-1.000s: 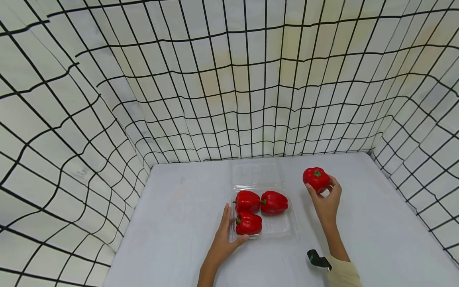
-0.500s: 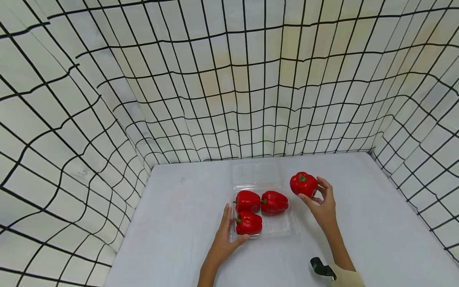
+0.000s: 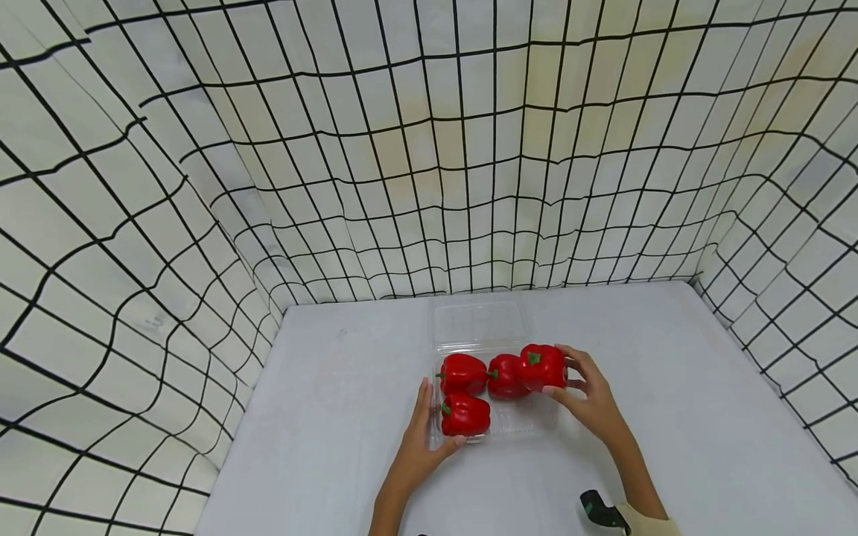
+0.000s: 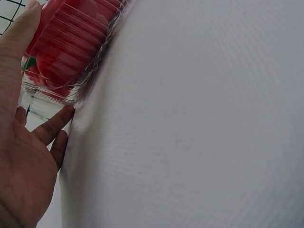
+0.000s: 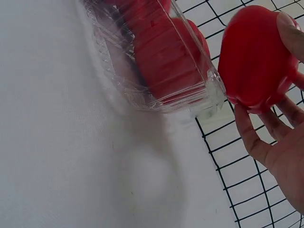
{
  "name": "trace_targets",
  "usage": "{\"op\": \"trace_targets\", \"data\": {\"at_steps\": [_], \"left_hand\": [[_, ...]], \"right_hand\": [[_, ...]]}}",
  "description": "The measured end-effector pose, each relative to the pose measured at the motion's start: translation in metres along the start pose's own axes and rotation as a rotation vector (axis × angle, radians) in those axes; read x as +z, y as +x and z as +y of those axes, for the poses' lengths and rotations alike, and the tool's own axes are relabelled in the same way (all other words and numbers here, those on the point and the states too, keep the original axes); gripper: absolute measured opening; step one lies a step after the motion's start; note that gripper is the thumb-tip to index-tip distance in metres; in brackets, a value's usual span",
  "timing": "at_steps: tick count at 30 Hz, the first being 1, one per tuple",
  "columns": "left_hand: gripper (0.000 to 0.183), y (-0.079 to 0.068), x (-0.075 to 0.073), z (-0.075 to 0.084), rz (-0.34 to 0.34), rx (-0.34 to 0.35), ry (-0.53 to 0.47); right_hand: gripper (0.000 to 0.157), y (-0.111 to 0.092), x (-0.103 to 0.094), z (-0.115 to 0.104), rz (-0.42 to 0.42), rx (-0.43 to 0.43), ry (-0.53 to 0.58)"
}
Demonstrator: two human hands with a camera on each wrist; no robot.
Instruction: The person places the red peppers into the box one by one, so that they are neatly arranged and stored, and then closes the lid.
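A clear plastic clamshell container (image 3: pixel 516 426) lies with its lid folded back, holding three red bell peppers: one at back left (image 3: pixel 462 374), one at front left (image 3: pixel 465 415) and one at back right (image 3: pixel 506 377). My right hand (image 3: pixel 593 402) grips a fourth red bell pepper (image 3: pixel 544 367) between thumb and fingers, stem facing left. In the right wrist view this held pepper (image 5: pixel 256 57) is raised beside the container's rim. My left hand (image 3: pixel 417 445) rests at the container's front left corner, fingers straight along the left side and thumb at the front edge.
The transparent lid (image 3: pixel 480 323) lies flat behind the container. All this is on a white table (image 3: pixel 322 417). Black netting (image 3: pixel 402 186) over white sheeting walls the table at the back and sides. A black strap piece (image 3: pixel 601 511) sits at my right wrist.
My right hand has carried its bell pepper leftward and nearer, from right of the container to over its right side. The left hand and the other bell peppers stay where they were.
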State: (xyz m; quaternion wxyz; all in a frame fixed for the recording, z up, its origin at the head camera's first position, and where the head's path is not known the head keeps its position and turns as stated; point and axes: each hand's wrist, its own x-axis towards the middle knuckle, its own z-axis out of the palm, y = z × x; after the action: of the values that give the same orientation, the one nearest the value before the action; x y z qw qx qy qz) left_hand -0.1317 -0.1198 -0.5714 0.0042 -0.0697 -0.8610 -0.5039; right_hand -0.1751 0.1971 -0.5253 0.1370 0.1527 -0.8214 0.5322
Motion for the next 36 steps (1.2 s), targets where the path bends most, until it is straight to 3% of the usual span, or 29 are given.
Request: {"op": "trace_targets", "data": {"at_steps": [12,21,30,36], "left_hand": [[0.102,0.001,0.0,0.0,-0.008,0.001,-0.012],[0.101,0.0,-0.001,0.0,-0.011,0.007,-0.017],[0.102,0.0,-0.001,0.002,-0.009,-0.003,-0.012],[0.102,-0.002,-0.001,0.001,-0.008,0.006,-0.015]], "right_hand": [[0.068,-0.011,0.008,-0.009,-0.176,0.013,-0.056],[0.069,-0.016,0.015,-0.014,-0.235,0.064,-0.079],[0.071,-0.015,0.019,-0.018,-0.222,0.012,-0.11],[0.069,-0.014,0.02,-0.014,-0.268,-0.001,-0.127]]}}
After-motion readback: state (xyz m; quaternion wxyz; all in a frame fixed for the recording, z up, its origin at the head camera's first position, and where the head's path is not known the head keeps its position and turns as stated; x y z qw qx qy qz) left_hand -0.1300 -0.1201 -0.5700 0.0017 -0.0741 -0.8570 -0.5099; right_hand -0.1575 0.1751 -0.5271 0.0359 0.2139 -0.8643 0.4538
